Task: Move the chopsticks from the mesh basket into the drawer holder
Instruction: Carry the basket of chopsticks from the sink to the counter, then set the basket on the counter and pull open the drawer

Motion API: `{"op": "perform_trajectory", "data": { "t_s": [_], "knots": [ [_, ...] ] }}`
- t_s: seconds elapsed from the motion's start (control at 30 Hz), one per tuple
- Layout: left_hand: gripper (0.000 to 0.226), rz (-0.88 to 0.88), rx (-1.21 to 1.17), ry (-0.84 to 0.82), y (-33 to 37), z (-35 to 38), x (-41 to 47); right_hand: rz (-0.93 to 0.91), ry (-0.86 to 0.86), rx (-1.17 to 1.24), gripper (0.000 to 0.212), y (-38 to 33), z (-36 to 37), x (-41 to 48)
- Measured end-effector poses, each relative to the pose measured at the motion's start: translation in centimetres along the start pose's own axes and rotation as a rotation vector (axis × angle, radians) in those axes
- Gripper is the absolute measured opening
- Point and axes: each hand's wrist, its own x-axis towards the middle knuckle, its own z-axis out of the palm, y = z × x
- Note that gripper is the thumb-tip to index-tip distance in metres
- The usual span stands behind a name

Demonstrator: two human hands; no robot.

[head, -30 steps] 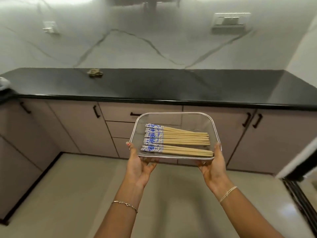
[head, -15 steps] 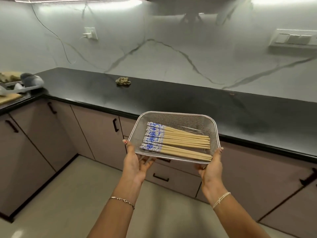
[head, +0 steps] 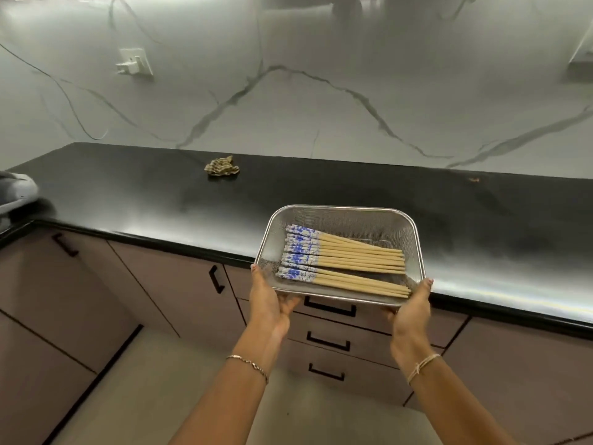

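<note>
Black and glossy, the tabletop (head: 160, 200) runs along a grey marble-veined wall (head: 321, 107), and over its front edge both hands carry the mesh basket (head: 340, 216). At the basket's near left corner the left hand (head: 268, 305) has its grip closed on the rim, thumb lying along the left wall and fingers tucked beneath the base. At the near right corner the right hand (head: 412, 311) is closed the same way, thumb up against the right wall, fingers under the wire. Held so, the basket hangs in the air, its far half above the tabletop and its near half past the edge. Inside lie the chopsticks (head: 346, 263), a flat row of pale sticks with blue-and-white patterned ends towards the left and plain tips towards the right; the nearest few sit slightly apart from the rest. Each wrist wears a thin bracelet. Below the basket a column of shut drawers (head: 330, 342) with dark handles sits among mauve cabinet doors. Farther back on the tabletop a crumpled cloth (head: 221, 167) lies near the wall, and a white socket (head: 134, 61) is fixed to the wall above.
</note>
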Motion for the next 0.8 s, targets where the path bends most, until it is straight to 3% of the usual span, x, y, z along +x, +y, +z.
{"op": "perform_trajectory", "data": {
  "t_s": [0.27, 0.47, 0.8],
  "knots": [
    [0.038, -0.042, 0.056, 0.002, 1.6, 3.9, 8.8, -0.094, 0.01, 0.036, 0.058, -1.5, 5.1, 6.2],
    [0.039, -0.039, 0.122, 0.02, 1.8, 6.4, 14.5, -0.066, 0.104, -0.002, 0.069, -0.6, 8.4, 11.8],
    [0.032, -0.095, 0.177, -0.017, 2.5, 7.9, 20.0, -0.101, 0.121, -0.102, 0.055, -0.9, 10.0, 15.8]
  ]
}}
